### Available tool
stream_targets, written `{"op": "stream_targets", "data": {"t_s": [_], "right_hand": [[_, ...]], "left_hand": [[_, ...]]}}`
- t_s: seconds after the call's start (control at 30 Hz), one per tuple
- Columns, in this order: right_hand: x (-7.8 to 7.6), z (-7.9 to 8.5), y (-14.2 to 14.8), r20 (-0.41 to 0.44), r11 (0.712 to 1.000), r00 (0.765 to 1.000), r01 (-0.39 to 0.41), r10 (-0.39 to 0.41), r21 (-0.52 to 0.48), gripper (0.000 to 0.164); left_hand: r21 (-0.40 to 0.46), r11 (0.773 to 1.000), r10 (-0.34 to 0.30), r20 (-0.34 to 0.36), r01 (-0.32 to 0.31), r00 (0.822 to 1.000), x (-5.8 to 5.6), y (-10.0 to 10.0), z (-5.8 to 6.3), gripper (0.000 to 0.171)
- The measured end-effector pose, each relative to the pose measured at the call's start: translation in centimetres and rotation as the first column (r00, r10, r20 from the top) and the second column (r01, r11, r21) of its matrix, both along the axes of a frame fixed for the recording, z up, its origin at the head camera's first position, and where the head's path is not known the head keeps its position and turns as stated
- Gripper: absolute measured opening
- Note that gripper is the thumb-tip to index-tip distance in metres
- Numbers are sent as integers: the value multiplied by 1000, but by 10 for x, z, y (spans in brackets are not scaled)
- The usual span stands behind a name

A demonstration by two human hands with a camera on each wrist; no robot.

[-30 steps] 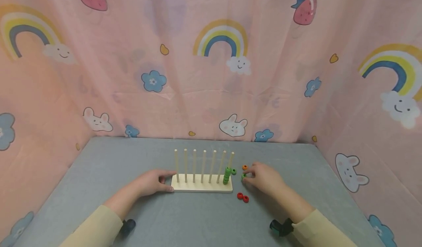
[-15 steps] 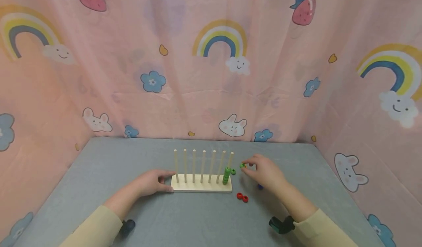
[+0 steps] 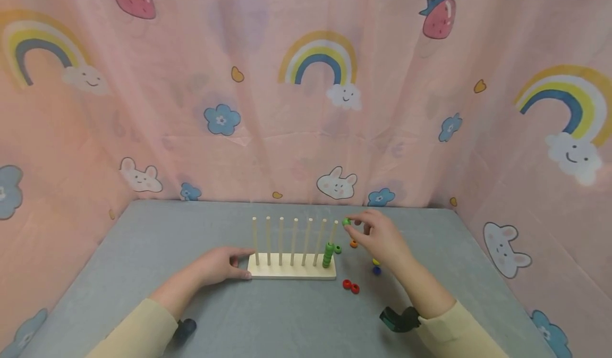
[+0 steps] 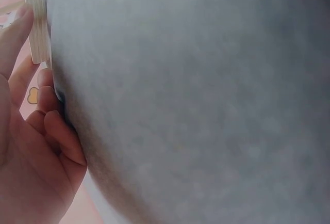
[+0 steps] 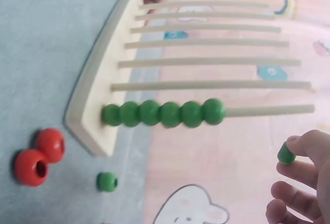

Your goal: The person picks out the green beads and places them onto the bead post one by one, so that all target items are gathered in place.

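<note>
A pale wooden peg rack [image 3: 282, 273] stands on the grey table, with a row of upright pegs. My left hand [image 3: 217, 265] pinches the left end of its base between thumb and finger; in the left wrist view, the thumb [image 4: 18, 25] lies on the wood. Several green beads [image 5: 170, 114] are stacked on the rightmost peg, whose upper part is bare. Between thumb and fingertip, my right hand [image 3: 382, 238] pinches another green bead [image 5: 286, 153], raised near that peg's top and apart from it. One loose green bead [image 5: 107, 181] lies beside the rack's right end.
Two red beads [image 3: 347, 284] lie in front of the rack's right corner. An orange bead [image 3: 354, 244] sits behind, with a yellow bead [image 3: 376, 262] and a blue bead [image 3: 376, 271] by the right forearm. A pink patterned curtain [image 3: 268, 151] encloses the table's back and sides.
My right hand has lifted the green bead off the table, up and left to the height of the peg tops. Orange, yellow and blue beads are uncovered. The left hand has stayed put.
</note>
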State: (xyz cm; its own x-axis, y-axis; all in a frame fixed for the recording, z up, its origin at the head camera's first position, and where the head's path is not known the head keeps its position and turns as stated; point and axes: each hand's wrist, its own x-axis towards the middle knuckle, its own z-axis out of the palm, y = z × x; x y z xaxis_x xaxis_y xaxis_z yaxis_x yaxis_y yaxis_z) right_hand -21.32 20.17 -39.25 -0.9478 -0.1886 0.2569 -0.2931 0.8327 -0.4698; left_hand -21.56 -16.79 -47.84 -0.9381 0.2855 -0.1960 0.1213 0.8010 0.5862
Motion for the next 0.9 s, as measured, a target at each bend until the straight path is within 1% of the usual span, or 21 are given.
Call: {"op": "stream_targets", "data": {"t_s": [0.23, 0.5, 0.63, 0.9], "right_hand": [[5, 9, -4, -56, 998, 998, -12, 9, -56, 25], [9, 11, -6, -85, 993, 996, -32, 22, -114, 23], [10, 10, -9, -100, 989, 994, -54, 40, -139, 21], [10, 10, -12, -121, 987, 990, -89, 72, -137, 21]], "left_hand": [[11, 1000, -8, -8, 8, 1000, -2, 0, -3, 60], [12, 1000, -11, -18, 11, 1000, 0, 0, -2, 59], [13, 1000, -14, -20, 15, 1000, 0, 0, -1, 59], [15, 1000, -10, -9, 11, 1000, 0, 1, 1, 60]]}}
